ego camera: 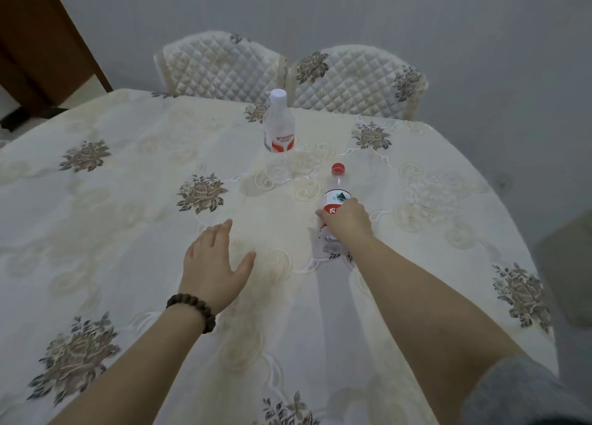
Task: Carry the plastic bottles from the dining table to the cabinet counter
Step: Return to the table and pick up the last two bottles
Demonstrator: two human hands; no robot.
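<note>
Two clear plastic bottles stand upright on the dining table (128, 232), which is covered by a cream embroidered cloth. The nearer bottle (334, 194) has a red cap and a red and white label; my right hand (347, 221) is wrapped around its middle. The farther bottle (278, 126) has a white cap and an orange and white label and stands alone near the table's far edge. My left hand (214, 264), with a dark bead bracelet on the wrist, hovers over the cloth with fingers spread, holding nothing.
Two quilted, cloth-covered chairs (288, 72) stand against the table's far edge before a pale wall. A dark wooden door frame (45, 40) rises at the far left. The table's rounded edge drops off on the right.
</note>
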